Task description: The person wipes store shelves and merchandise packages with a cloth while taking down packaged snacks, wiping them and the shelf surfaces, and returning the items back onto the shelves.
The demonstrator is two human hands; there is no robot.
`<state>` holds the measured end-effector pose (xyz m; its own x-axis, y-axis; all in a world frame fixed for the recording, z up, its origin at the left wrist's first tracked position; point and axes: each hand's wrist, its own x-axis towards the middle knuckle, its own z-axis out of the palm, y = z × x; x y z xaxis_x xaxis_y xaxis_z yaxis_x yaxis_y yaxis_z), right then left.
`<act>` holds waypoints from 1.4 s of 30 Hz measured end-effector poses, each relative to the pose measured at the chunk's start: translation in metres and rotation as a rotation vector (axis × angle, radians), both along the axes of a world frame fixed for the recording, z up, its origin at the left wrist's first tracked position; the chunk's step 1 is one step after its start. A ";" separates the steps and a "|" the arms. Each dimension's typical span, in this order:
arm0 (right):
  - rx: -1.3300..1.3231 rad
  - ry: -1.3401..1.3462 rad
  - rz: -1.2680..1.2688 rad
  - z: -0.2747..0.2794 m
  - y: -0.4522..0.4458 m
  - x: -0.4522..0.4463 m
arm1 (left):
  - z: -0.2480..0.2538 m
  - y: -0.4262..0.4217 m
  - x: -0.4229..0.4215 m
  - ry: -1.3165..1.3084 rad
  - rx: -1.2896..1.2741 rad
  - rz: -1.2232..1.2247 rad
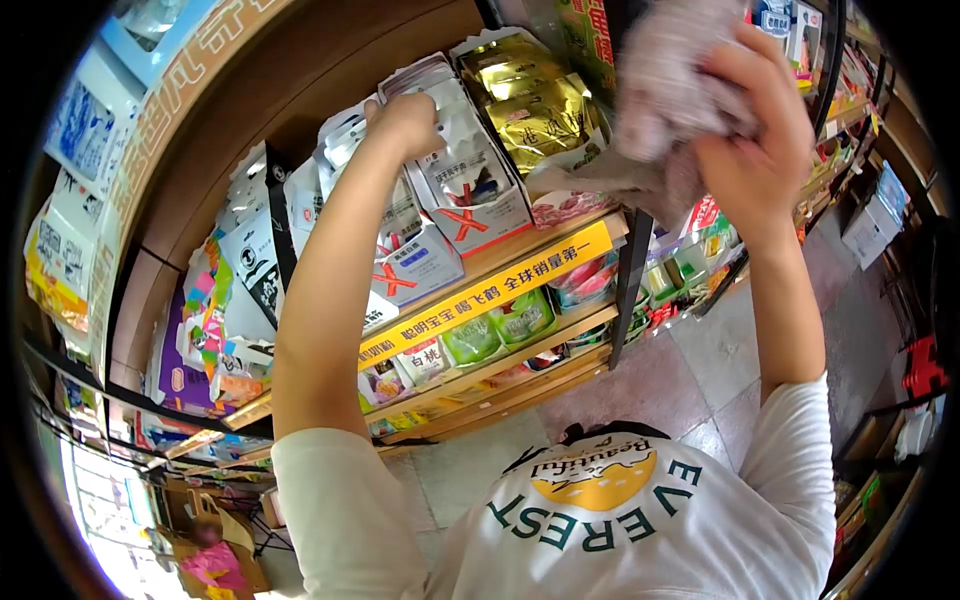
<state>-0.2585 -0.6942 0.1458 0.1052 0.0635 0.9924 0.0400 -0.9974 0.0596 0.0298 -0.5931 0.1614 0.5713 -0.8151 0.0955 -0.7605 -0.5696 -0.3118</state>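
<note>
A crumpled grey-pink cloth (665, 90) is gripped in my right hand (760, 140), raised at the shelf's right end and blurred by motion. One end of it hangs over the front of a box of gold packets (535, 115). My left hand (405, 128) reaches into the upper shelf, at the back of open white boxes of snack packets (470, 170); its fingertips are partly hidden, and what they hold, if anything, cannot be made out. Another white box with a red cross mark (420, 262) stands beside my left forearm.
A yellow label strip (490, 292) runs along the shelf edge. Green packets (525, 318) fill the shelf below. A dark metal post (630, 285) stands at the shelf's right end. Colourful packets (205, 315) stand left, and a white box (875, 230) is across the tiled floor.
</note>
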 end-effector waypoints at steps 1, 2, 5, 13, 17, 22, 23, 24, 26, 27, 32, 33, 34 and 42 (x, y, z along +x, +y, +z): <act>0.087 -0.113 0.192 -0.008 -0.007 -0.002 | 0.002 0.002 -0.001 0.046 -0.038 0.019; 0.175 -0.210 0.216 -0.020 -0.011 -0.005 | 0.003 0.006 -0.002 0.028 -0.075 -0.002; 0.638 -0.255 0.572 -0.053 -0.017 -0.014 | 0.015 0.030 -0.008 0.142 -0.418 -0.163; 1.370 -0.171 1.160 -0.072 0.001 0.012 | 0.053 0.149 -0.118 0.490 -1.306 -0.528; 0.911 0.572 0.676 -0.100 0.034 0.041 | -0.016 0.163 -0.137 0.876 -1.610 -0.420; 0.644 0.323 1.273 -0.119 0.180 0.078 | -0.120 0.159 -0.160 0.981 -2.314 -0.205; 0.646 0.454 1.327 -0.129 0.192 0.083 | -0.130 0.176 -0.159 1.279 -2.414 -0.237; 0.649 0.592 1.378 -0.138 0.205 0.086 | -0.168 0.197 -0.136 1.286 -2.446 -0.202; 0.565 0.634 1.350 -0.158 0.227 0.079 | -0.188 0.228 -0.144 1.358 -2.511 -0.225; 0.504 0.668 1.374 -0.164 0.236 0.075 | -0.201 0.253 -0.132 1.333 -2.528 -0.214; 0.351 0.739 1.344 -0.213 0.299 0.048 | -0.230 0.346 -0.126 1.470 -2.323 -0.783; 0.328 0.785 1.343 -0.222 0.309 0.045 | -0.227 0.364 -0.133 1.546 -2.255 -0.859; 0.366 0.769 1.284 -0.232 0.317 0.042 | -0.225 0.383 -0.144 1.616 -2.284 -0.867; 1.241 0.741 1.131 -0.262 0.358 0.003 | -0.227 0.447 -0.203 2.142 -2.147 -1.185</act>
